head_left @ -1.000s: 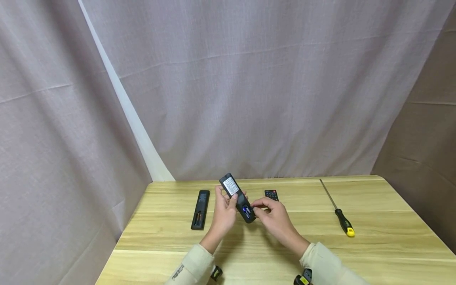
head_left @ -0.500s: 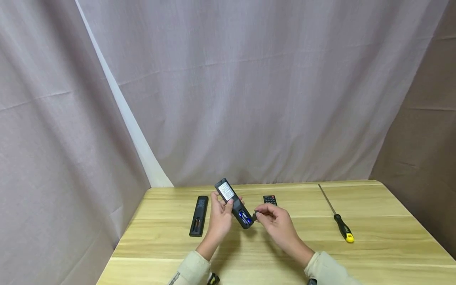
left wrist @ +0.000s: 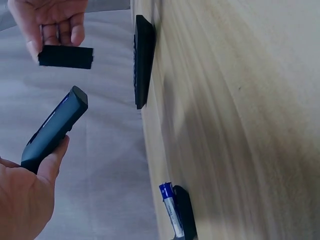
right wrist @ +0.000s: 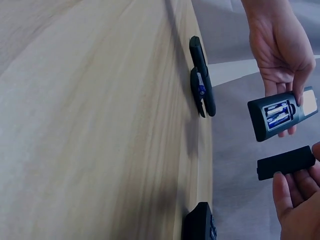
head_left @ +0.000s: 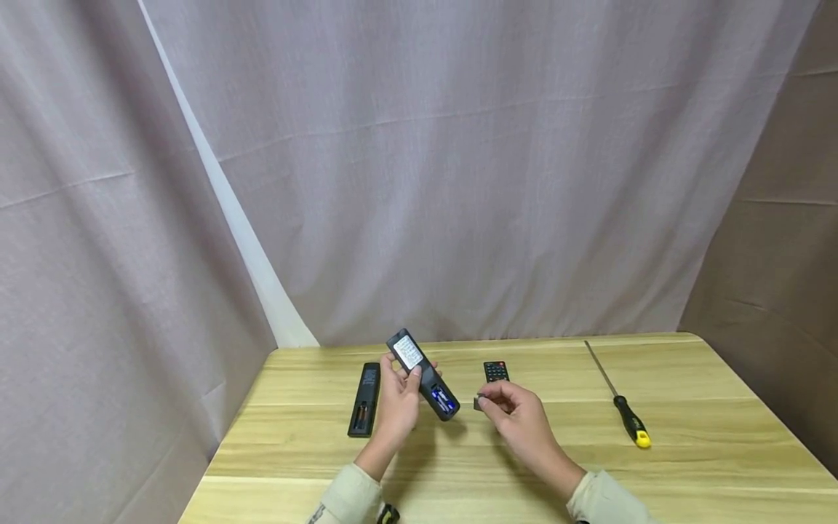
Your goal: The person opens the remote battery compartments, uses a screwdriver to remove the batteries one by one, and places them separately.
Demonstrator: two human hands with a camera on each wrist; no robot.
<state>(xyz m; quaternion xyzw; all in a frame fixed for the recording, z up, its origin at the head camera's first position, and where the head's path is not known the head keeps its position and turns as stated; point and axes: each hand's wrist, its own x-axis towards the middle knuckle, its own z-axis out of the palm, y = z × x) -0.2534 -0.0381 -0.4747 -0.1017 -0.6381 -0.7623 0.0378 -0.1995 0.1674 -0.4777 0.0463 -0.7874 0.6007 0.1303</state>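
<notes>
My left hand (head_left: 398, 407) grips a black remote control (head_left: 427, 382), its back turned up with a white label. Blue-and-white batteries (right wrist: 278, 114) lie in its uncovered compartment. Between thumb and fingers, my right hand (head_left: 524, 422) pinches a small black battery cover (right wrist: 286, 164), held apart from the remote's lower end. Just behind that hand a button-faced remote (head_left: 495, 371) lies partly hidden on the wooden table.
Left of my left hand, a second black remote (head_left: 370, 382) lies back up, its battery bay exposed. A blue-and-white battery (left wrist: 171, 207) lies against a black piece (left wrist: 186, 212) on the table. At the right is a screwdriver (head_left: 630, 421). Curtains (head_left: 497, 182) hang behind.
My right hand has drawn the battery cover off to the right, away from the remote. My left hand has shifted slightly left with the remote, and its batteries show more fully.
</notes>
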